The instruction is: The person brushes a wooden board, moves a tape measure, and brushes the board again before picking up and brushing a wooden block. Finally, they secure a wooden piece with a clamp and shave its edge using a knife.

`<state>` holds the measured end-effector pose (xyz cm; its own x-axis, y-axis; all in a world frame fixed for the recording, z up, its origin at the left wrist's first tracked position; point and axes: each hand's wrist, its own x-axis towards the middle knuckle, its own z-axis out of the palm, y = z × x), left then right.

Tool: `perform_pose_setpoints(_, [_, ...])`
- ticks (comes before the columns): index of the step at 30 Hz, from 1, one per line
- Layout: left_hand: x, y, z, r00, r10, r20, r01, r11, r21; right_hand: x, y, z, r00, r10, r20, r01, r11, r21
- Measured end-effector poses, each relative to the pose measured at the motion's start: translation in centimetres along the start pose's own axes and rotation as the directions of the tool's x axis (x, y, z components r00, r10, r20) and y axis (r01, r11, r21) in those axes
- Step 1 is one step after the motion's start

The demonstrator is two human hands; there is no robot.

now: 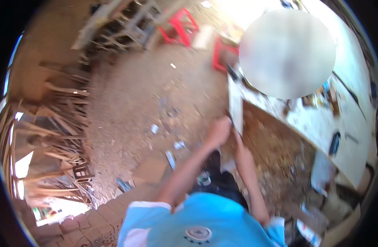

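Both hands are on a wooden board (235, 105) standing upright off the workbench edge (279, 119): left hand (217, 132) wrapped round its lower end, right hand (242, 153) looks closed underneath. Loose grip, so it could tip onto the sawdust floor (148, 94).

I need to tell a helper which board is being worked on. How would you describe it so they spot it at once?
Start at the long pale workbench on the right. At its near edge, both hands grip a narrow pale board standing on end. Unlike the scrap wood piled far left, it stands alone, upright.
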<state>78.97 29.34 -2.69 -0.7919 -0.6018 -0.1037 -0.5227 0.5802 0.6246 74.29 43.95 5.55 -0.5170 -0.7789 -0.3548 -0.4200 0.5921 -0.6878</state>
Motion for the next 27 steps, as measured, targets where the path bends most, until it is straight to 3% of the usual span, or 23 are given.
perform_pose_setpoints(1, [0.0, 0.0, -0.4, 1.0, -0.027, 0.01, 0.028, 0.996, -0.083, -1.9, 1.1, 0.3, 0.912, -0.311, -0.268, 0.291, 0.95, -0.112])
perform_pose_setpoints(3, [-0.1, 0.2, -0.5, 0.997, -0.021, -0.08, -0.006, 0.945, -0.328, -0.7, 1.4, 0.2, 0.831, -0.443, -0.337, 0.406, 0.896, -0.179])
perform_pose_setpoints(4, [-0.7, 0.3, -0.4, 0.996, -0.049, -0.069, 0.022, 0.938, -0.347, -0.3, 1.1, 0.7, 0.953, -0.255, -0.164, 0.246, 0.966, -0.074])
perform_pose_setpoints(5, [-0.3, 0.6, -0.3, 0.996, -0.066, -0.063, 0.038, 0.929, -0.369, 1.0, 0.6, 0.3, 0.998, -0.059, 0.022, 0.06, 0.998, -0.012])
perform_pose_setpoints(6, [-0.9, 1.2, -0.4, 0.998, -0.063, -0.031, 0.046, 0.92, -0.389, 2.3, -2.1, -1.3, 0.965, 0.159, 0.21, -0.155, 0.987, -0.036])
perform_pose_setpoints(8, [-1.0, 1.3, -2.0, 0.999, -0.049, 0.021, 0.053, 0.916, -0.397, -3.2, 2.5, -0.2, 0.98, -0.195, -0.048, 0.194, 0.981, -0.014])
perform_pose_setpoints(9, [-1.0, 1.2, -2.2, 0.999, -0.054, 0.009, 0.053, 0.922, -0.383, -3.7, 2.9, -0.3, 0.906, -0.381, -0.184, 0.379, 0.924, -0.046])
perform_pose_setpoints(13, [-1.6, -0.5, 1.0, 0.996, -0.087, -0.017, 0.066, 0.857, -0.511, -0.2, 0.2, -0.6, 0.997, -0.047, 0.065, 0.042, 0.995, 0.087])
perform_pose_setpoints(15, [-1.6, -0.1, 1.2, 0.994, -0.108, -0.026, 0.077, 0.84, -0.537, 2.6, -0.1, 0.9, 0.998, -0.066, -0.012, 0.066, 0.998, 0.003])
perform_pose_setpoints(17, [-1.2, 0.3, 0.0, 0.995, -0.099, -0.023, 0.073, 0.853, -0.517, -1.9, 1.5, -0.4, 0.999, -0.054, 0.008, 0.054, 0.999, 0.01])
perform_pose_setpoints(18, [-1.1, -0.4, 0.9, 0.992, -0.025, -0.126, -0.04, 0.869, -0.492, -1.9, 1.7, -0.4, 0.981, -0.171, -0.089, 0.176, 0.984, 0.041])
perform_pose_setpoints(19, [-0.9, -1.3, 1.8, 0.994, -0.034, -0.104, -0.021, 0.875, -0.483, -2.0, 2.1, -0.3, 0.946, -0.273, -0.173, 0.285, 0.957, 0.051])
perform_pose_setpoints(20, [-0.7, -1.8, 2.2, 0.995, -0.029, -0.097, -0.018, 0.892, -0.451, -1.6, 1.7, -0.2, 0.981, -0.166, -0.104, 0.177, 0.979, 0.099])
perform_pose_setpoints(21, [-1.0, 0.3, 0.0, 0.993, -0.116, -0.019, 0.093, 0.876, -0.474, -1.1, 1.2, 0.0, 0.998, -0.057, -0.033, 0.061, 0.989, 0.132])
perform_pose_setpoints(23, [-0.8, 0.5, -0.2, 0.986, -0.161, 0.043, 0.159, 0.835, -0.528, 2.3, 1.4, 1.1, 0.994, -0.086, -0.06, 0.093, 0.989, 0.115])
perform_pose_setpoints(24, [-1.2, 0.8, -0.1, 0.992, -0.128, 0.019, 0.119, 0.843, -0.525, 0.7, 1.5, 1.1, 0.997, -0.062, -0.053, 0.062, 0.998, -0.01])
perform_pose_setpoints(25, [-0.9, 0.9, -0.3, 0.996, -0.088, -0.028, 0.061, 0.856, -0.514, -1.5, 2.5, 1.0, 0.994, -0.065, -0.088, 0.069, 0.997, 0.046])
perform_pose_setpoints(27, [-0.9, 0.4, -0.2, 0.994, -0.106, -0.027, 0.085, 0.904, -0.419, -5.4, 3.9, 1.0, 0.989, -0.072, -0.13, 0.083, 0.994, 0.076])
